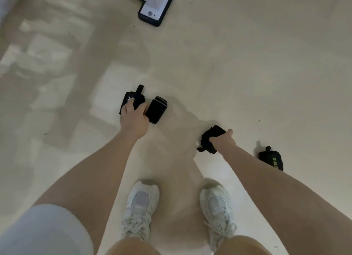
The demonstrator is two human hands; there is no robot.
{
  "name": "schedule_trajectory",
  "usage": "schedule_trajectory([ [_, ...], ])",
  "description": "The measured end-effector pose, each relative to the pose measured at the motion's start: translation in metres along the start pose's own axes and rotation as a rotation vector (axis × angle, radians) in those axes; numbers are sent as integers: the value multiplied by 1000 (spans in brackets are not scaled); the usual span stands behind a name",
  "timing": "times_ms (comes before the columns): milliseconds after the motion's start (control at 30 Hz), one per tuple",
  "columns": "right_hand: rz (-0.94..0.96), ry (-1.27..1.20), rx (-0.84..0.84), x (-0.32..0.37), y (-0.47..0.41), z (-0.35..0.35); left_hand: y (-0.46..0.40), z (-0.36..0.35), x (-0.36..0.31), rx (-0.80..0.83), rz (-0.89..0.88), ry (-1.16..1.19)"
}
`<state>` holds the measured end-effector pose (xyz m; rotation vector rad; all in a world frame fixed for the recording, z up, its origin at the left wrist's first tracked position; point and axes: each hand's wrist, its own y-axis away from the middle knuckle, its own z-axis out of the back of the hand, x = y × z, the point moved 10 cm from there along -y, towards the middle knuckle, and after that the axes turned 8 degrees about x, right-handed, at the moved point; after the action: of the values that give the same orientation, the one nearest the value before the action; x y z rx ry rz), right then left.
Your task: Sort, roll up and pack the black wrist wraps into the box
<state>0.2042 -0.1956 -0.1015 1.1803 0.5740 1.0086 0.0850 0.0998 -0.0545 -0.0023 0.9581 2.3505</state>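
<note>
Black fabric fills both hands. The left hand (133, 114) reaches down to the floor (228, 73) and curls its fingers over a loose, crumpled wrap (131, 99), whose narrow strap end sticks up beyond the knuckles; a small white mark shows on the cloth by the fingers. Just right of that hand, touching its thumb side, lies a rolled wrap (157, 110): a tight, squarish bundle with pale edging visible along its layered end. The right hand (222, 140) grips a second bunched wrap (209, 138), fingers closed round it and thumb stretched out along the top; a fold and a short tail hang out below the fist. Whether this bundle touches the floor cannot be told. Further right of the right forearm, well apart from the hand, rests another rolled wrap (271, 158), with green lettering along its side and a small loop at its top. Far ahead of the left hand stands a white base (152, 11) with a dark rim. White shoes (141, 205) stand below, between the arms.
</note>
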Motion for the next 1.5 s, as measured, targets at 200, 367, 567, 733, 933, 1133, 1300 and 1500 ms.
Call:
schedule_trajectory([
  [200, 137, -311, -114, 14, -45, -23, -52, -2, 47, -197, 20, 61],
  [367, 486, -400, 119, 101, -21, -48, -73, -15, 71, -75, 131, 354],
  [567, 457, -669, 568, 143, -13, -91, -90, -18, 73, 26, 182, 370],
  [733, 356, -846, 696, 138, -23, -106, -94, -8, 71, 16, 145, 404],
  [933, 370, -809, 614, 138, 24, -58, -30, 53, 25, 25, 20, 951],
  [1133, 395, -882, 517, 119, 149, 17, 89, 134, -76, 261, -152, 920],
  [1300, 348, -1045, 406, 73, 272, 66, 182, 190, -121, 382, -117, 883],
  [1500, 421, -1164, 262, 23, 407, 141, 275, 265, -217, 518, -325, 717],
])
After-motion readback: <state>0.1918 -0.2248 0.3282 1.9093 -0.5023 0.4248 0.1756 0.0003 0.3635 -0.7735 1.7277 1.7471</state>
